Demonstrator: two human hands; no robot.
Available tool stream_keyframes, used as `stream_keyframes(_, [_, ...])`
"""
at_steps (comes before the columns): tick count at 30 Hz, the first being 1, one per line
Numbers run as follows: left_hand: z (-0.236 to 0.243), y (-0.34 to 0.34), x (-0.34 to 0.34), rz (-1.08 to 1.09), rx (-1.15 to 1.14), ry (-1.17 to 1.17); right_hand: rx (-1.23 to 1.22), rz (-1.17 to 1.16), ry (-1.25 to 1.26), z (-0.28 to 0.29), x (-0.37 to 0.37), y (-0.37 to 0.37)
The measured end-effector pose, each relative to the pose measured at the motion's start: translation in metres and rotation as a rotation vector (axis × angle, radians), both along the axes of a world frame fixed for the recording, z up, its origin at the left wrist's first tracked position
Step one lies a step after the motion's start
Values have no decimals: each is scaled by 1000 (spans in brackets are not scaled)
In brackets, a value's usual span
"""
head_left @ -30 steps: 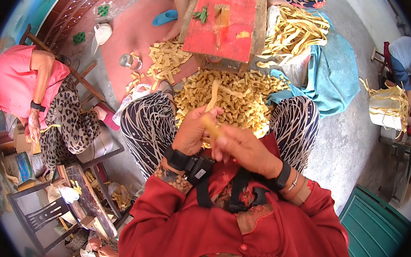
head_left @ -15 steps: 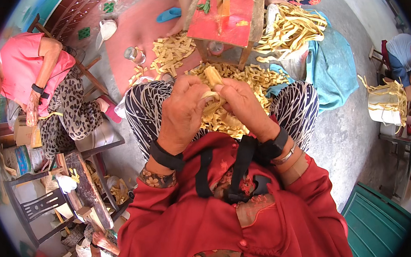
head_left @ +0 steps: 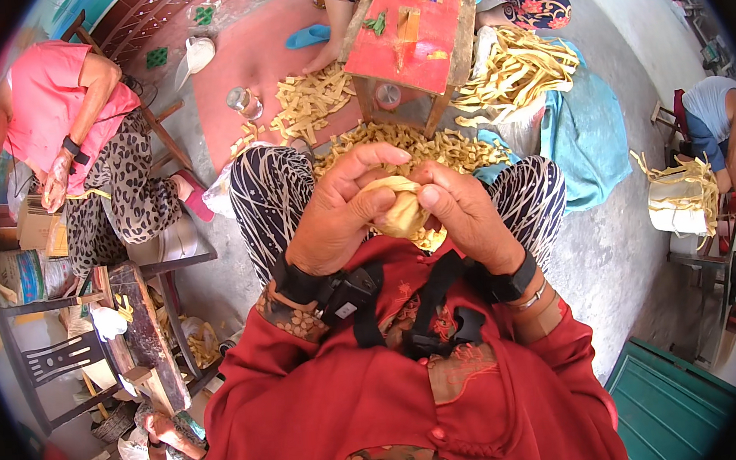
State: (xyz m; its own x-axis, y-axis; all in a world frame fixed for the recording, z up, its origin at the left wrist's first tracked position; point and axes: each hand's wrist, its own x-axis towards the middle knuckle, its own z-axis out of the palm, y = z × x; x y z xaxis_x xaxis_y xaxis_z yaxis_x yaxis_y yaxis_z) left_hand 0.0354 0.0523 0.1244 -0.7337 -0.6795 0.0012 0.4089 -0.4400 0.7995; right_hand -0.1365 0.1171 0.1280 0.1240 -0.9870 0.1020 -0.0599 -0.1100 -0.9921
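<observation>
In front of my chest, between my knees, a pale yellow folded strip (head_left: 403,217) is pinched by both hands. My left hand (head_left: 332,215) grips its left side with the thumb across the top and the index finger raised. Thumb and fingers of my right hand (head_left: 469,226) press on its right edge. Just beyond my hands lies a heap of short yellow folded pieces (head_left: 430,143), partly hidden by them. Whether the strip is one piece or several layers I cannot tell.
A red-topped wooden bench (head_left: 376,52) stands ahead. Right of it, long yellow strips (head_left: 524,66) are piled beside a blue cloth (head_left: 586,144). More folded pieces (head_left: 313,103) and a glass jar (head_left: 244,103) are at left. Other people sit around; a green panel (head_left: 671,401) is near right.
My hands have come closer to my chest with the yellow strip, which is turned and now shows a wide, rounded face. My left index finger has lifted.
</observation>
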Motion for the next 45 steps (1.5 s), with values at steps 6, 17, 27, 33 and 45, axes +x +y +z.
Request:
stream_keyframes(6, [-1, 0, -2, 115, -1040, -511, 132, -68, -172, -22, 0, 4])
stream_keyframes(17, [-24, 22, -11, 17, -101, -315, -41, -320, 54, -23, 5, 5])
stream_keyframes(27, [-17, 15, -17, -145, 316, 104, 80, -401, 78, -24, -37, 45])
stream_keyframes(33, [-27, 13, -13, -123, 432, 128, 81, -368, 165, -25, -39, 52])
stream_keyframes(45, [-35, 7, -17, 6, 436, 71, 210, -20, 282, -12, -30, 34])
